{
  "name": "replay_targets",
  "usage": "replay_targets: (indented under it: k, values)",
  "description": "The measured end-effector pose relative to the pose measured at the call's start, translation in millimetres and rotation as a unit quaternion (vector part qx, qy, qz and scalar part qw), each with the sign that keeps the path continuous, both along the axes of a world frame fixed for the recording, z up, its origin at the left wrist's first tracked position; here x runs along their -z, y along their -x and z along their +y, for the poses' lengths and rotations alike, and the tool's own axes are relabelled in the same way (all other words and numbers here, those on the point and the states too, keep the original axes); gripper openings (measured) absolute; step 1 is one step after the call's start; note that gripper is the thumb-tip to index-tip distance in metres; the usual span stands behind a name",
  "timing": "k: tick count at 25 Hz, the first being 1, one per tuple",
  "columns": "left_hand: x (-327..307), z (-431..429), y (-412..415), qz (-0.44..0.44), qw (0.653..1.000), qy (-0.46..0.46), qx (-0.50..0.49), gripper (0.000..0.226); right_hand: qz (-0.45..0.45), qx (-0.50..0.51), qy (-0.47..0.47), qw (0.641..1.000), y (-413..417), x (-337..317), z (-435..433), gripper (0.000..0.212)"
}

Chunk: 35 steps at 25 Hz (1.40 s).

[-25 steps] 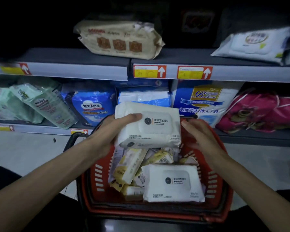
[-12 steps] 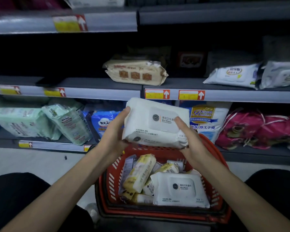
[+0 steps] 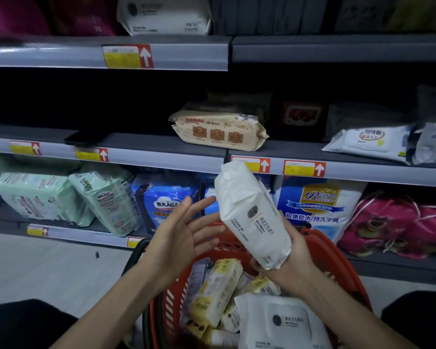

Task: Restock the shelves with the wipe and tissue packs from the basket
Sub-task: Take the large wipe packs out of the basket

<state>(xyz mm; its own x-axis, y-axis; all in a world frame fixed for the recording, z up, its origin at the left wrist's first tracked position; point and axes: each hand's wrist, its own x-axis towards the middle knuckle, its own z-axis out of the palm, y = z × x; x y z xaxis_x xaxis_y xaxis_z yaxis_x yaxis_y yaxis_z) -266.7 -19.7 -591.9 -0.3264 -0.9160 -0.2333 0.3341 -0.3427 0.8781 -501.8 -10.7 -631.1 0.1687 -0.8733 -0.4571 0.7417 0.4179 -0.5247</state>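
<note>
Head view: gripping a wipe pack by its lower end in the right hand, fingers curled behind it, above the basket; left hand open, fingers spread, just beside the pack's left face, apparently not touching; pack on end, long axis tilting up and left toward the middle shelf; bare shelf space up and left of the pack; white pack of similar look higher up; likely a right-hand lift next, that hand alone holding; more packs below in the basket.

Left hand released wipe pack.
</note>
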Motion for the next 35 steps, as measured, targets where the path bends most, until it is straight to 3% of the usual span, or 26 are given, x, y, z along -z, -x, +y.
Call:
replay_targets:
  k: [2,5,9,12,15,20,25,31,33,35]
  values:
    - [2,-11,1,-0.065,0.998,0.020,-0.013,0.061,0.036,0.031,0.038,0.998,-1,1,-12,0.048]
    - [-1,-19,-2,-0.146,0.987,0.074,-0.007,0.060,0.189,0.030,0.093,0.977,0,-8,-24,0.053]
    - [-2,-28,-5,-0.151,0.984,0.073,-0.051,0.063,0.344,0.032,0.143,0.927,-7,-29,-28,0.072]
    - [-5,-30,-8,-0.098,0.988,0.064,-0.105,0.054,0.346,0.026,0.193,0.918,-14,-46,-29,0.070]
    - [-19,-29,-16,-0.086,0.979,0.099,-0.159,0.065,0.366,0.051,0.247,0.896,-26,-76,-27,0.075]
    - [-72,-29,-36,-0.025,0.944,0.246,-0.216,0.088,0.398,0.060,0.362,0.841,-46,-151,-25,0.076]
    - [-151,-50,-71,-0.067,0.898,0.395,-0.181,0.080,0.430,0.021,0.457,0.779,-64,-229,-35,0.094]
    - [-248,-104,-95,-0.136,0.851,0.452,-0.229,0.053,0.496,0.107,0.476,0.718,-93,-305,-101,0.082]
    - [-272,-127,-99,-0.167,0.829,0.454,-0.281,0.035,0.517,0.119,0.470,0.705,-100,-325,-135,0.068]
    - [-277,-154,-109,-0.248,0.806,0.433,-0.320,0.035,0.555,0.107,0.447,0.693,-105,-328,-167,0.043]
